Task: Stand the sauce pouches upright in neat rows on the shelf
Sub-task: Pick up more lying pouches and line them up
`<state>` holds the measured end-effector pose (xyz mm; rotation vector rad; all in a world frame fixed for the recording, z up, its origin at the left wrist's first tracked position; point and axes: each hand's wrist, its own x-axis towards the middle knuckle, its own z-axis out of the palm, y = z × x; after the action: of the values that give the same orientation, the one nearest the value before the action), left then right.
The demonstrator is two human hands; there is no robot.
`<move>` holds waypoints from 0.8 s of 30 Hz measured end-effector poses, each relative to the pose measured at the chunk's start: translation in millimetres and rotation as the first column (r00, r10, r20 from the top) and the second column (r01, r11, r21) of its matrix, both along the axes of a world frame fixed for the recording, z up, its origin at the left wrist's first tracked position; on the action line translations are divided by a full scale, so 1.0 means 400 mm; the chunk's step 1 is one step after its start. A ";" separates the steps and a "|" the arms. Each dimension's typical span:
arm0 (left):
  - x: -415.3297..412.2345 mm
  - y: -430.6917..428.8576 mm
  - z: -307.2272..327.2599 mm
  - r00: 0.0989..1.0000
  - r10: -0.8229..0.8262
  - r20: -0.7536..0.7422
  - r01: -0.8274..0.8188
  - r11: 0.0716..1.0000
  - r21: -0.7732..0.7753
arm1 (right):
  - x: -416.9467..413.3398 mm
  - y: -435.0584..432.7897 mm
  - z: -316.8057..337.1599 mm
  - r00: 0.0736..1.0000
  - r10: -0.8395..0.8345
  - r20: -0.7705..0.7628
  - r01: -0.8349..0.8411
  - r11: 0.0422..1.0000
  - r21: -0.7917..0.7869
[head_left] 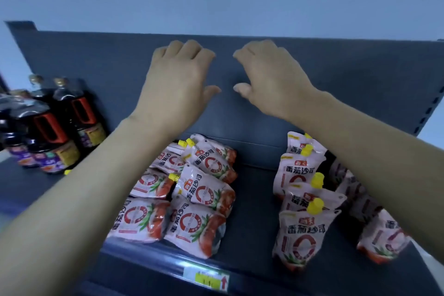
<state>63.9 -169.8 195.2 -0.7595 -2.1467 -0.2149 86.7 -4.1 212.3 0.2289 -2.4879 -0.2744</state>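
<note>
**Head view: edges and room.** The shelf deck point(252, 199) runs below both sets of fingers. Its front edge carries a price rail point(153, 259) with a yellow price tag point(207, 280), well below my wrists. The back panel point(348, 84) rises behind my fingers, its top edge just above my knuckles. A perforated upright point(430, 108) closes the shelf far out beyond my right fingers. A bare strip of deck lies straight below the gap between my two hands, with pouches on either side of it.

**Fingers.** My left hand point(177, 79) is raised before the panel. Its fingers point(192, 49) are loosely curled, slightly apart, with the thumb out toward the other hand, and it grasps nothing. My right hand point(271, 77) mirrors it, curled loosely and holding nothing. The two thumbs are near each other but apart. The fingertips are hidden behind the knuckles, so I cannot tell whether they touch the panel.

**Task items.** Below my left fingers, a flat pile of tomato sauce pouches point(192, 194) lies overlapping on the deck. Below my right fingers, an upright row of pouches point(302, 202) stands one behind another with yellow caps up, the front one near the rail. Further pouches point(382, 235) lean beyond that row, partly hidden under my right forearm. Dark sauce bottles point(50, 132) with orange handles stand far out beyond my left fingers.
</note>
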 end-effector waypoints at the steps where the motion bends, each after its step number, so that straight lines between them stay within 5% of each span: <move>1: 0.012 -0.010 -0.007 1.000 0.026 0.013 -0.026 1.000 -0.011 | -0.003 -0.013 -0.004 1.000 0.024 0.000 -0.024 1.000 0.002; 13: 0.067 -0.146 -0.175 0.912 0.287 0.294 -0.281 0.958 -0.065 | -0.062 -0.135 -0.153 0.959 0.224 0.174 -0.241 0.967 0.081; 24: -0.078 -0.158 -0.281 0.883 0.220 0.415 -0.221 0.974 -0.045 | -0.214 -0.140 -0.199 0.950 0.055 0.308 -0.114 0.978 0.175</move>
<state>32.7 -233.0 82.9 -0.4873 -2.6179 -0.2802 1.3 -60.0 132.5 0.4897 -2.7447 -0.4742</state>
